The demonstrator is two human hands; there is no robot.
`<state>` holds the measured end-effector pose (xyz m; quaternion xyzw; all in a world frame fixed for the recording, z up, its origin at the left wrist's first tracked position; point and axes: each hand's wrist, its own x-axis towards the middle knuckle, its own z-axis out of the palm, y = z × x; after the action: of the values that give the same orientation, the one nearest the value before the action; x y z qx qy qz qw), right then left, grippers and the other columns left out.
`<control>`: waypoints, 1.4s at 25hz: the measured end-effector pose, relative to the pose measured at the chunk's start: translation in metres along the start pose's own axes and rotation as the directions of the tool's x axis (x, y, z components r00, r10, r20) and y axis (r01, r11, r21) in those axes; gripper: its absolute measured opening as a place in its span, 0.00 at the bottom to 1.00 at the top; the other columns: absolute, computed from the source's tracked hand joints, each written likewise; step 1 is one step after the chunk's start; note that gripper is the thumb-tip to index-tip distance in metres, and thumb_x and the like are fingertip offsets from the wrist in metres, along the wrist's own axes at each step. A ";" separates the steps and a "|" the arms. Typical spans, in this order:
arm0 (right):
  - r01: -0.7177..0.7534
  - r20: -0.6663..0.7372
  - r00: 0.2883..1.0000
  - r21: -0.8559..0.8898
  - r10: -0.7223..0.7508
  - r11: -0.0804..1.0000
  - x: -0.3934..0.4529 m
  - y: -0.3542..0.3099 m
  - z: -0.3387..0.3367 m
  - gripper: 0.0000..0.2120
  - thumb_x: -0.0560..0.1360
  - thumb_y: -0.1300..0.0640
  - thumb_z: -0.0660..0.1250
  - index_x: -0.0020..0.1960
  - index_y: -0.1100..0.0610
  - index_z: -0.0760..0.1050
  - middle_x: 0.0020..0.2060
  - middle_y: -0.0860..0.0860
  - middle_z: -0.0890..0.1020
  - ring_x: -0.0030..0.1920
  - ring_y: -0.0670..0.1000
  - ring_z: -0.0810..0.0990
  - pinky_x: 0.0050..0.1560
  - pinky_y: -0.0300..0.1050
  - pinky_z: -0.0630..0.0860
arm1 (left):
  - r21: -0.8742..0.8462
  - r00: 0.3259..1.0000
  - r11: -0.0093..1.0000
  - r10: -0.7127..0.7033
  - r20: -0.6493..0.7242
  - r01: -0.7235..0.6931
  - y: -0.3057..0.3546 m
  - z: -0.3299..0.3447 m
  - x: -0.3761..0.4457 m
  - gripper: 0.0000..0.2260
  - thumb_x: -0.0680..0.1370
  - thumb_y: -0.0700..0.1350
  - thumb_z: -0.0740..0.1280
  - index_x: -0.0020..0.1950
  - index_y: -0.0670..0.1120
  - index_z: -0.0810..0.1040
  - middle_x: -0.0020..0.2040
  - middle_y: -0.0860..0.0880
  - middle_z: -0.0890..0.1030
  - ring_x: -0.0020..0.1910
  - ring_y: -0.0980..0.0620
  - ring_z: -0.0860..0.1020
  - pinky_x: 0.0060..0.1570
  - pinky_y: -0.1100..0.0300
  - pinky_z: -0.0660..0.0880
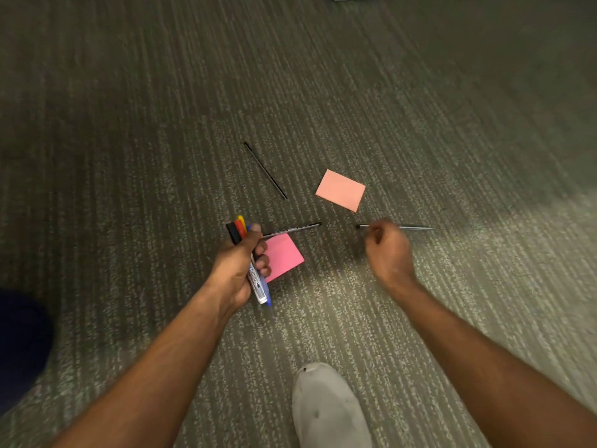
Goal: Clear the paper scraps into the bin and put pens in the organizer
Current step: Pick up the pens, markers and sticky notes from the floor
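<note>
Pens (265, 170) on carpet: three; paper scraps (340, 190): two.

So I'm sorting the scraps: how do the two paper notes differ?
The pink note is a stronger pink; the peach note is paler. The pink note lies partly behind the left hand, which grips markers; the peach note lies fully exposed, farther off. Both lie flat on the carpet.
</note>
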<state>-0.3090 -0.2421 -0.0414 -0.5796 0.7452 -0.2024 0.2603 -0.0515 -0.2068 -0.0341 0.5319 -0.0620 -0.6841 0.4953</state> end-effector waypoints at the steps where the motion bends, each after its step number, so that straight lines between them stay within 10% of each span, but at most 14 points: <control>1: -0.050 -0.039 0.998 -0.042 0.048 0.998 0.009 0.012 -0.008 0.11 0.81 0.61 0.64 0.63 0.55 0.76 0.47 0.53 0.84 0.34 0.46 0.81 0.27 0.36 0.72 | 0.005 1.000 1.000 -0.006 0.007 0.006 -0.002 0.001 -0.001 0.09 0.84 0.46 0.63 0.43 0.50 0.72 0.28 0.52 0.67 0.20 0.56 0.64 0.23 0.65 0.63; 7: -0.058 -0.011 0.998 -0.220 0.057 0.974 0.037 0.027 -0.021 0.11 0.84 0.56 0.59 0.58 0.59 0.77 0.35 0.51 0.77 0.27 0.48 0.74 0.17 0.31 0.62 | 0.026 1.000 1.000 -0.001 0.016 0.000 -0.001 0.003 -0.005 0.09 0.84 0.44 0.63 0.43 0.50 0.72 0.29 0.51 0.67 0.21 0.55 0.64 0.24 0.64 0.63; 15: -0.334 -0.089 0.943 -0.233 0.322 0.913 0.037 0.013 -0.015 0.10 0.79 0.69 0.63 0.60 0.65 0.69 0.38 0.52 0.73 0.34 0.50 0.72 0.29 0.40 0.66 | -0.002 0.999 1.000 0.010 -0.044 -0.010 0.004 -0.009 -0.007 0.09 0.84 0.45 0.63 0.44 0.50 0.71 0.29 0.51 0.67 0.21 0.55 0.64 0.23 0.64 0.63; 20: 0.184 0.017 0.983 -0.111 -0.183 0.977 0.009 -0.021 0.019 0.08 0.80 0.65 0.59 0.57 0.58 0.73 0.44 0.52 0.77 0.33 0.48 0.77 0.26 0.36 0.71 | -0.040 0.993 0.999 0.004 -0.120 -0.009 0.003 -0.019 -0.005 0.08 0.84 0.43 0.62 0.45 0.51 0.72 0.28 0.52 0.67 0.20 0.55 0.64 0.22 0.65 0.63; 25: 0.636 0.313 0.759 -0.169 -0.571 0.753 0.003 -0.070 0.069 0.12 0.80 0.56 0.62 0.61 0.53 0.79 0.51 0.49 0.76 0.48 0.50 0.76 0.51 0.44 0.78 | -0.099 0.988 0.995 0.018 -0.151 -0.033 0.009 -0.028 -0.006 0.11 0.84 0.42 0.61 0.42 0.50 0.70 0.27 0.52 0.67 0.19 0.55 0.63 0.22 0.66 0.63; 35: 0.764 0.485 0.637 -0.296 -0.599 0.574 0.027 -0.093 0.108 0.11 0.81 0.55 0.63 0.62 0.54 0.78 0.56 0.51 0.79 0.60 0.55 0.73 0.60 0.51 0.70 | -0.092 0.980 0.995 0.014 -0.199 -0.033 0.015 -0.050 0.000 0.09 0.84 0.43 0.62 0.44 0.51 0.73 0.28 0.51 0.67 0.20 0.55 0.64 0.22 0.64 0.64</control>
<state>-0.1764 -0.2913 -0.0736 -0.8942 0.4282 0.0023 0.1306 -0.0032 -0.1924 -0.0458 0.5723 0.0138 -0.6239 0.5320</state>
